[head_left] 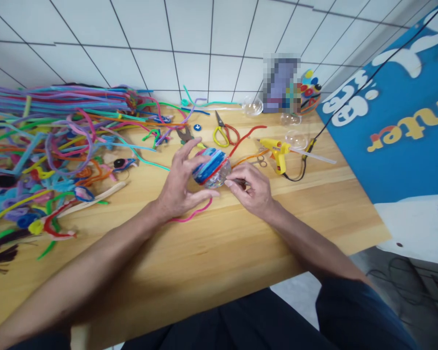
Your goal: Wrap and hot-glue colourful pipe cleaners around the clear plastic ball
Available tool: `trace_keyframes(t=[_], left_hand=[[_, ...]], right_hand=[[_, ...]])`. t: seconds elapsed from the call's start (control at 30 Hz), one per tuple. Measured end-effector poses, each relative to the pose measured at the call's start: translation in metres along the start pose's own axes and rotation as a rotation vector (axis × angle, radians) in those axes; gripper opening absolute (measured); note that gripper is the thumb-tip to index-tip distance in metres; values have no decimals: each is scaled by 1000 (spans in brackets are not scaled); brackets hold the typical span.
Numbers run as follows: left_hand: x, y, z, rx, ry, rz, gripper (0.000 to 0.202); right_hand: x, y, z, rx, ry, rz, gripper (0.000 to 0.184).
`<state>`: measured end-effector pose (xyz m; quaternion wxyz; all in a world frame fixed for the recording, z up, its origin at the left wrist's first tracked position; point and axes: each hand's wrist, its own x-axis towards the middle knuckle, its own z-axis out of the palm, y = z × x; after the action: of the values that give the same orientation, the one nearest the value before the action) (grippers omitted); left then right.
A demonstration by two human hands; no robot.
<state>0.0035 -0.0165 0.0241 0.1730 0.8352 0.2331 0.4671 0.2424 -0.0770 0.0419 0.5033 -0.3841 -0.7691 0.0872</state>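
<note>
A clear ball (pixel 210 169) partly wrapped in blue, white and red pipe cleaners is held above the table between the thumb and fingers of my left hand (pixel 178 183). My right hand (pixel 253 190) is pinched closed at the ball's right side. Something small and dark shows between its fingers, too unclear to name. From the ball's upper right, a red pipe cleaner (pixel 246 140) sticks out. A pink pipe cleaner (pixel 195 214) curves below my left hand. Pliers (pixel 185 135) lie just behind the ball, partly hidden by my left fingers.
Loose pipe cleaners (pixel 69 141) and finished pieces crowd the left, with a bundle (pixel 58 99) behind. Scissors (pixel 226 133), a blue button (pixel 197 127) and a yellow glue gun (pixel 279 151) lie beyond my hands. Clear plastic domes (pixel 253 105) stand near the tiled wall (pixel 190 43).
</note>
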Motion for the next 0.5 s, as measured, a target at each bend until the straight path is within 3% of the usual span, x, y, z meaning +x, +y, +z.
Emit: trace_keyframes(t=[0.2,0.4,0.43,0.5], left_hand=[[4,14,1,31,-10,142,7],[9,7,-6,-68,14,-62,19],[9,6,-7,-69,9,-80,23],[9,6,-7,-46,-18,-79,33]], right_hand=[[-5,-10,3,-7,-45,-9,7],[2,-10,-8,58,29,190,6],[6,-10,-15,67,-28,192,6],[14,-10,-31,69,-275,210,7]])
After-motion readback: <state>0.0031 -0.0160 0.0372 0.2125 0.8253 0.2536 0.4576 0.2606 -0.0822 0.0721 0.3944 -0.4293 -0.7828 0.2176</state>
